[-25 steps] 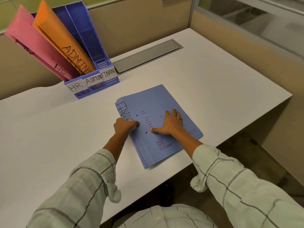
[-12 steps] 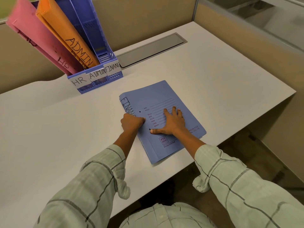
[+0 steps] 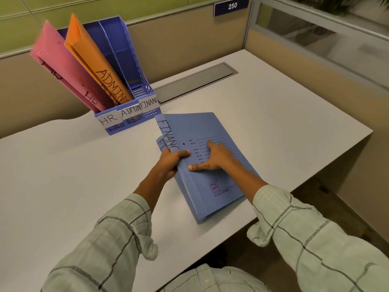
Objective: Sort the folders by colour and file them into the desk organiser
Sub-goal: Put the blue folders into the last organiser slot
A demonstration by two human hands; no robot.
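A stack of blue folders (image 3: 202,127) marked FINANCE lies near the desk's front edge. My left hand (image 3: 171,163) grips the stack's spine edge, thumb on top, fingers underneath, and that edge is raised off the desk. My right hand (image 3: 214,158) rests flat on the top cover with fingers spread. A blue three-slot desk organiser (image 3: 128,120) stands behind, labelled HR, ADMIN and FINANCE. Pink folders (image 3: 63,68) lean in the HR slot and orange folders (image 3: 92,60) in the ADMIN slot. The FINANCE slot (image 3: 126,57) holds nothing.
The white desk (image 3: 63,175) runs left and ends at a right edge (image 3: 357,140). A grey cable hatch (image 3: 195,81) is set into the desk behind the folders. Beige partition walls stand behind and to the right.
My left hand has gone from a fist beside the stack to gripping its spine edge and lifting it. The right hand stays flat on the cover. The view has tilted upward.
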